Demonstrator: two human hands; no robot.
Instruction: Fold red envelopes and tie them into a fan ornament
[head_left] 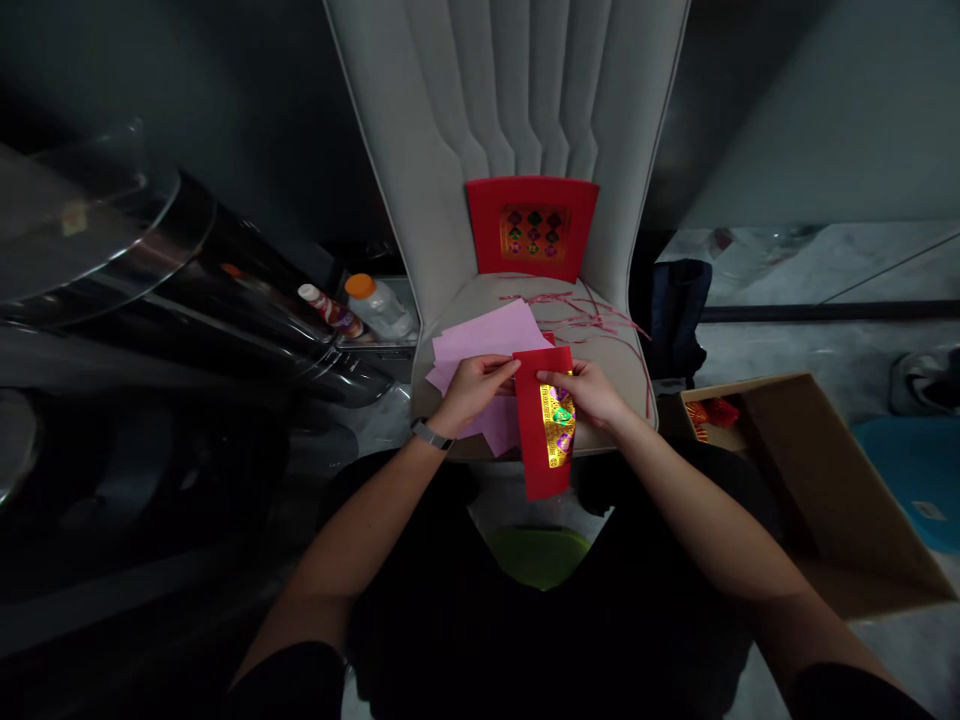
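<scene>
Over the front of a grey chair seat (pixel 480 297), a red paper piece (pixel 534 440) with a gold, multicoloured pattern is held between both hands. My left hand (pixel 480 385) pinches its upper left edge. My right hand (pixel 592 392) grips the right edge, thumb on the front face. Whether the paper is folded or a single sheet I cannot tell. Beneath and beside my left hand lie pink paper sheets (pixel 491 333), fanned out. Red and white strings (pixel 592 318) are strewn behind my right hand. Against the backrest leans a larger red sheet (pixel 534 228) with a similar pattern.
To the left stand an orange-capped bottle (pixel 382 308), a smaller white-capped bottle (pixel 330 308) and a shiny black cylinder (pixel 247 250). On the right floor are an open cardboard box (pixel 847 490) with red items inside, and a blue container (pixel 915 470). Something green (pixel 540 555) sits below the seat.
</scene>
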